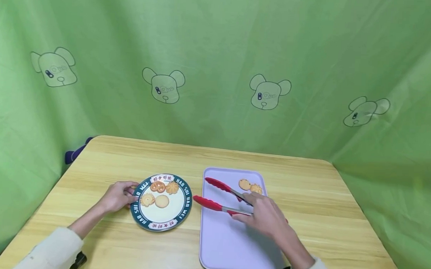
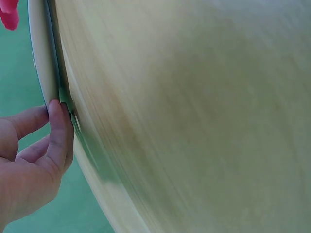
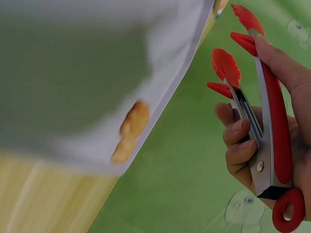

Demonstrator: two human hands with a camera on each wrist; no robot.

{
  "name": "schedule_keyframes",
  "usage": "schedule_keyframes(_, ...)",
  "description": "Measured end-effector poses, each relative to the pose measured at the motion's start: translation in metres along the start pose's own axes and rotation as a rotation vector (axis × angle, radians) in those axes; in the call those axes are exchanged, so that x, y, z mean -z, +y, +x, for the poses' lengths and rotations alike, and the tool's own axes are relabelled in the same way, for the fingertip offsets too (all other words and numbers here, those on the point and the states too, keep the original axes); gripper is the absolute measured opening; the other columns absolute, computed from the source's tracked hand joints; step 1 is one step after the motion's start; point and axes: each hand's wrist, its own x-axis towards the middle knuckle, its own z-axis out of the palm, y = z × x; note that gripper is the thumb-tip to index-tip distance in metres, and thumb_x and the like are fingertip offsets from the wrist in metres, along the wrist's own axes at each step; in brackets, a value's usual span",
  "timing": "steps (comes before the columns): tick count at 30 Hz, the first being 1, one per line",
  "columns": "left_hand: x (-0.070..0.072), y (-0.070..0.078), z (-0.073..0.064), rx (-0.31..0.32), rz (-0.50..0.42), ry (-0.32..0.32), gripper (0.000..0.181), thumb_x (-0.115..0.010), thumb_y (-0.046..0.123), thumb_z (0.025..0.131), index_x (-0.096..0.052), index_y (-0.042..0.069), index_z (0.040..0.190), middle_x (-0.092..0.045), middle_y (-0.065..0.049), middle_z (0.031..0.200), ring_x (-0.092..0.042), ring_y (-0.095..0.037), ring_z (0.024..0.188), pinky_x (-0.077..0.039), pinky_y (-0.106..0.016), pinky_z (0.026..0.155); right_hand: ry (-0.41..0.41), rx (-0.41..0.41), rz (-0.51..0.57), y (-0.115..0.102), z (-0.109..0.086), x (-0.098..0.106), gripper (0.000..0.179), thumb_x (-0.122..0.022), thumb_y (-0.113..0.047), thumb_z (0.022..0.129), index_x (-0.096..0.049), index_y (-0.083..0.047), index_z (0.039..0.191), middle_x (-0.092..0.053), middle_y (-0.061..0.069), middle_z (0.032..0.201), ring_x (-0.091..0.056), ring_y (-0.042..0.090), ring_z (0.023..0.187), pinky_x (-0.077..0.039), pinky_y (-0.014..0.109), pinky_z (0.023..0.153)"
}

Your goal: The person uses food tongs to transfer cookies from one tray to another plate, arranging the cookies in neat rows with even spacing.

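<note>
My left hand [image 1: 118, 197] pinches the left rim of a round plate [image 1: 178, 224] with a dark green lettered border, thumb on top and fingers beneath in the left wrist view. On the plate lie a pretzel-shaped cookie [image 1: 158, 186], a flower-shaped cookie [image 1: 172, 187], a scalloped cookie [image 1: 147, 200] and a plain round cookie [image 1: 162, 201]. Red-tipped metal tongs [image 3: 272, 126] are held in my right hand [image 1: 266, 215], their arms spread with nothing between the tips. The tips point left, over the tray's left edge toward the plate.
Beneath the tongs is a lilac tray [image 1: 233, 250] with a round speckled cookie [image 1: 244, 184] and a flower-shaped cookie [image 1: 256, 189] near its far right corner. Both plate and tray are on a wooden table [image 1: 158, 152]. A green curtain [image 1: 216, 122] hangs behind it.
</note>
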Motion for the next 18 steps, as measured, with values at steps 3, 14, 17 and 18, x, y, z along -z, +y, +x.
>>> schedule_keyframes(3, 0.000, 0.000, 0.000, -0.007, 0.001, -0.002, 0.050, -0.064, -0.001, 0.083, -0.048, -0.012, 0.129, -0.061, -0.018, 0.093, -0.060, -0.015, 0.068, -0.057, -0.025, 0.055, 0.012, -0.045, 0.007, 0.015, -0.011, 0.005, 0.064, -0.080, -0.050, 0.066, -0.069, -0.006, 0.111, -0.071, 0.007, 0.098, -0.064, 0.018, 0.079, -0.056, 0.035, 0.068)
schedule_keyframes(14, -0.001, -0.001, 0.000, 0.000, -0.006, 0.001, 0.050, -0.063, -0.002, 0.082, -0.048, -0.012, 0.129, -0.061, -0.017, 0.094, -0.060, -0.015, 0.067, -0.057, -0.023, 0.055, -0.028, -0.203, 0.022, 0.053, -0.044, 0.021, 0.069, -0.078, -0.054, 0.067, -0.068, -0.002, 0.112, -0.069, 0.008, 0.092, -0.056, 0.016, 0.072, -0.050, 0.032, 0.060)
schedule_keyframes(17, -0.001, 0.000, -0.001, -0.005, -0.005, 0.000, 0.050, -0.064, -0.002, 0.082, -0.048, -0.012, 0.129, -0.061, -0.017, 0.093, -0.060, -0.015, 0.067, -0.057, -0.023, 0.055, -0.029, -0.229, 0.023, 0.061, -0.053, 0.022, 0.065, -0.078, -0.054, 0.067, -0.070, -0.006, 0.110, -0.067, 0.003, 0.086, -0.052, 0.015, 0.070, -0.046, 0.029, 0.058)
schedule_keyframes(18, -0.001, 0.000, -0.001, -0.009, -0.002, -0.002, 0.050, -0.064, -0.002, 0.082, -0.048, -0.012, 0.129, -0.061, -0.018, 0.093, -0.060, -0.015, 0.067, -0.057, -0.024, 0.055, -0.033, -0.238, 0.025, 0.063, -0.055, 0.023, 0.063, -0.078, -0.053, 0.067, -0.070, -0.007, 0.109, -0.065, 0.002, 0.084, -0.051, 0.015, 0.069, -0.044, 0.029, 0.057)
